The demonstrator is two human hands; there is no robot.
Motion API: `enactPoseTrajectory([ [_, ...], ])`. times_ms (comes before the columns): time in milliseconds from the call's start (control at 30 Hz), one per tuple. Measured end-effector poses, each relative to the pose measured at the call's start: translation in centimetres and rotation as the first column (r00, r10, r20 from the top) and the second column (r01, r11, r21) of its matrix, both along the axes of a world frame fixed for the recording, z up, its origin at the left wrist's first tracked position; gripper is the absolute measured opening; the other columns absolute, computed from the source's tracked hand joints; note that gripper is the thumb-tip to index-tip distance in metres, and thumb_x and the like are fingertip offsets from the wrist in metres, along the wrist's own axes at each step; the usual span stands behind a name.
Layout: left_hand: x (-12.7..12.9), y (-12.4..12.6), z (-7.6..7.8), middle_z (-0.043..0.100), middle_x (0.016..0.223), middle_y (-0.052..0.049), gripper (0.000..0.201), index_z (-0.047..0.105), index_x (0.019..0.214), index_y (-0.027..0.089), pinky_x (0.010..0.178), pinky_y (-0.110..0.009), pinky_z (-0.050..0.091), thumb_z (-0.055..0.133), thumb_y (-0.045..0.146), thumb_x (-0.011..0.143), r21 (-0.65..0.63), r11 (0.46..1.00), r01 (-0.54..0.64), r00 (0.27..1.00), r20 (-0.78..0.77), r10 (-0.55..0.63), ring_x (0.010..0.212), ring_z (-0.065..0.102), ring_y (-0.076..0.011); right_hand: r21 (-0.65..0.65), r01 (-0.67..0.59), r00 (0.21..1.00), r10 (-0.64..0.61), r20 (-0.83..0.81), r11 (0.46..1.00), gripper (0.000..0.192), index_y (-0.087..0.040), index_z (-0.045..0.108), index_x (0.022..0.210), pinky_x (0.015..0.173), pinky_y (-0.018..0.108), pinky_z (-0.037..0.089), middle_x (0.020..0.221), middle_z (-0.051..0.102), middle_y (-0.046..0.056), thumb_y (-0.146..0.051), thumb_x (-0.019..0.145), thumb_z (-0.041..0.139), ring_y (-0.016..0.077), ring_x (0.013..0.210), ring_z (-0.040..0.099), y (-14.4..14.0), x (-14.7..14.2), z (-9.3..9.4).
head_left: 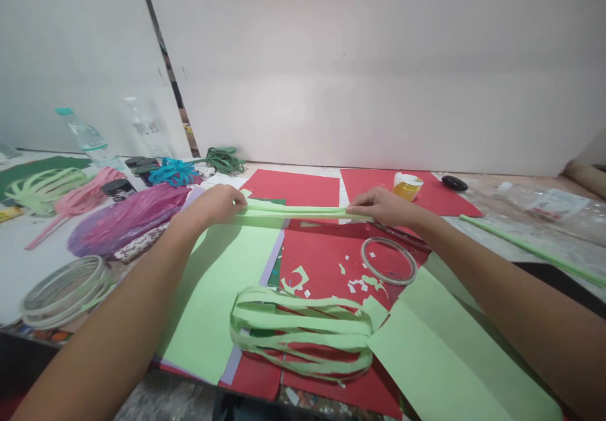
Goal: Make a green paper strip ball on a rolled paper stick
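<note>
My left hand (215, 205) and my right hand (379, 205) each pinch one end of a folded light green paper strip (296, 211), stretched level between them above the table. Below it lie red paper sheets (331, 254) and a light green sheet (222, 288). A bundle of looped light green strips (303, 332) lies close to me. A clear tape ring (389, 260) rests on the red paper just under my right wrist.
At left are a purple plastic wad (125, 219), pink (80, 200) and green strip bundles (42, 187), a tape roll (66, 291), a water bottle (88, 140). A yellow glue jar (407, 187), a black lid (454, 183) and a green rolled stick (534, 254) lie at right. White boards stand behind.
</note>
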State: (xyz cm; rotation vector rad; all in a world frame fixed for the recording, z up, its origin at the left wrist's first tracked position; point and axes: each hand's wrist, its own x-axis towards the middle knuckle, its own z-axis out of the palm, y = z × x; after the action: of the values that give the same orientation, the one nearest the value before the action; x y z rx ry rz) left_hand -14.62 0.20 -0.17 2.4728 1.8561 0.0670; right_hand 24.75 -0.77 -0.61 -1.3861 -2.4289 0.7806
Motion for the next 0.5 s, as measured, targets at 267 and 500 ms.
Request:
enactPoseTrajectory([
  [267, 1.1, -0.7, -0.4, 0.074, 0.081, 0.000, 0.026, 0.075, 0.081, 0.023, 0.061, -0.024, 0.041, 0.050, 0.027, 0.073, -0.050, 0.988, 0.145, 0.989, 0.016, -0.144, 0.068, 0.063, -0.0167, 0.072, 0.032, 0.997, -0.037, 0.071, 0.997, 0.024, -0.020, 0.073, 0.076, 0.059, 0.027, 0.041, 0.077, 0.069, 0.005, -0.040, 0.079, 0.060, 0.0178, 0.067, 0.057, 0.5, 0.6, -0.9],
  [500, 4.0, -1.6, -0.6, 0.073, 0.098, -0.004, 0.028, 0.074, 0.096, 0.023, 0.075, -0.027, 0.043, 0.051, 0.032, 0.083, 0.067, 0.959, 0.275, 0.961, 0.004, -0.276, 0.088, 0.064, -0.0205, 0.276, -0.094, 0.978, 0.037, 0.206, 0.957, 0.020, -0.020, 0.075, 0.080, 0.062, 0.027, 0.039, 0.083, 0.069, 0.005, -0.026, 0.080, 0.056, 0.0162, 0.069, 0.058, -0.6, -1.7, -0.9],
])
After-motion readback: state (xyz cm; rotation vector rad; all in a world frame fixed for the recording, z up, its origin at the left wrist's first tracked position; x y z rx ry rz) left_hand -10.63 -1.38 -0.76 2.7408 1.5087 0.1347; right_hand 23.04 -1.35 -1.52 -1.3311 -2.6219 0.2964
